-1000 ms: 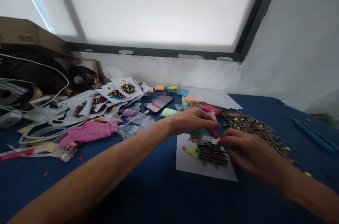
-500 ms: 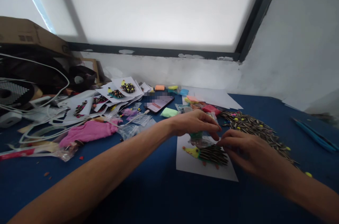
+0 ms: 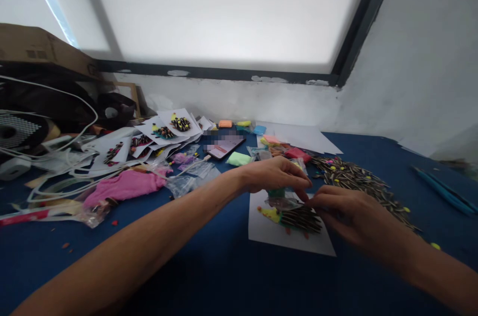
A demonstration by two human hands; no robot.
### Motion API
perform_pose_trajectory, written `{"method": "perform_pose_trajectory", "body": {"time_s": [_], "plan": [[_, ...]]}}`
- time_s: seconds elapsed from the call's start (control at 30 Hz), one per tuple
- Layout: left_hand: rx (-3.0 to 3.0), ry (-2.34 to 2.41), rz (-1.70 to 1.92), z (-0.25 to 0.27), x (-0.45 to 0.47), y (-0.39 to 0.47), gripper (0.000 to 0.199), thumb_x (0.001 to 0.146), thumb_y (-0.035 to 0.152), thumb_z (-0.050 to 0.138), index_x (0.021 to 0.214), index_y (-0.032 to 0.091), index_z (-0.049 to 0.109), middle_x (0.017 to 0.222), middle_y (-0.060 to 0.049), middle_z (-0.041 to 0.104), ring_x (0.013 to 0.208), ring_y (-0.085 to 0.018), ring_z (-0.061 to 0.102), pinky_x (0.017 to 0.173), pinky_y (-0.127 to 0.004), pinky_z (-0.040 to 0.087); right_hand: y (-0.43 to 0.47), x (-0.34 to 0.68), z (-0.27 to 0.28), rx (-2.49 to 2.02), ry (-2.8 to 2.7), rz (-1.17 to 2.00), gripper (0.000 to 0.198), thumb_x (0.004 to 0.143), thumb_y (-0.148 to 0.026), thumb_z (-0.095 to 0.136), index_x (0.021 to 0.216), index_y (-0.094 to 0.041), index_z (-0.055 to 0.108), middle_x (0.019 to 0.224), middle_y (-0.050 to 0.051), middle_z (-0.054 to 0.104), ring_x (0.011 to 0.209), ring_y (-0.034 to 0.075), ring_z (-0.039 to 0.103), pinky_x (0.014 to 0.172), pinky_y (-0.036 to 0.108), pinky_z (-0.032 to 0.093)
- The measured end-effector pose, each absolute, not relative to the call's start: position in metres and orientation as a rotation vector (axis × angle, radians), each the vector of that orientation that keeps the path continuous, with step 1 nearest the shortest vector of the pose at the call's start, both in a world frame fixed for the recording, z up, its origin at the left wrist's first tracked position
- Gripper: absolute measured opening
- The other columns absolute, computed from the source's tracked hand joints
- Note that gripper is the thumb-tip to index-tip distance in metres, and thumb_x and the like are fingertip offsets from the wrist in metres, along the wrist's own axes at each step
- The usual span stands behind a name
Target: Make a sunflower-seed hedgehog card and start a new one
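Observation:
A clear plastic bag (image 3: pixel 286 202) with green clay (image 3: pixel 276 193) in it hangs over the far edge of a white sheet (image 3: pixel 269 236). My left hand (image 3: pixel 284 175) arches above the bag, its fingers closed on the plastic and partly hiding it. From the right, my right hand (image 3: pixel 347 209) pinches the bag's right end between thumb and fingertips. Beneath lies a hedgehog figure with a yellow clay head (image 3: pixel 271 214), a back of striped sunflower seeds (image 3: pixel 301 219) and small brown feet.
Loose sunflower seeds (image 3: pixel 354 179) with yellow bits are heaped to the right, before a blue tool (image 3: pixel 444 189). Behind my hands lie a red clay pack (image 3: pixel 298 155), a light-green pack (image 3: pixel 239 158) and a phone (image 3: pixel 226 147). Finished hedgehog sheets (image 3: pixel 181 124), cables and pink cloth (image 3: pixel 129 185) crowd the left.
My right hand's fingers have dipped slightly, and the plastic bag has shifted a little between both hands. The left arm and the sheet stay almost where they were.

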State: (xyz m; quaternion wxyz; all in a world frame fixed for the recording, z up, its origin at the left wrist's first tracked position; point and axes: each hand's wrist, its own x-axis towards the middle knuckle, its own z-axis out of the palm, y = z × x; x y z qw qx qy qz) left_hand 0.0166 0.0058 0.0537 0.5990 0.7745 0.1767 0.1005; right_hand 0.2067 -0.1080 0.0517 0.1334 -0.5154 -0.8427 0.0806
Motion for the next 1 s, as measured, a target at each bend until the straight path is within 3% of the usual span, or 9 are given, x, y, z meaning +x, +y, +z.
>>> {"method": "perform_pose_trajectory", "body": {"time_s": [0.67, 1.0], "plan": [[1.796, 0.440, 0.216, 0.0554, 0.0183, 0.0023, 0.021, 0.093, 0.024, 0.056, 0.108, 0.015, 0.069, 0.092, -0.004, 0.073, 0.098, -0.013, 0.064, 0.094, -0.026, 0.044, -0.1075, 0.2095, 0.0538, -1.433, -2.471, 0.115, 0.033, 0.090, -0.020, 0.046, 0.107, -0.028, 0.073, 0.091, 0.006, 0.072, 0.072, 0.017, 0.068, 0.063, 0.029, 0.054], [1.793, 0.398, 0.226, 0.0560, 0.0175, 0.0025, 0.019, 0.092, 0.024, 0.057, 0.103, 0.016, 0.071, 0.091, -0.003, 0.074, 0.101, -0.013, 0.063, 0.098, -0.026, 0.043, -0.1078, 0.2086, 0.0555, -1.422, -2.412, 0.107, 0.023, 0.090, -0.022, 0.049, 0.094, -0.025, 0.072, 0.082, 0.001, 0.072, 0.068, 0.014, 0.068, 0.057, 0.025, 0.050]]}}
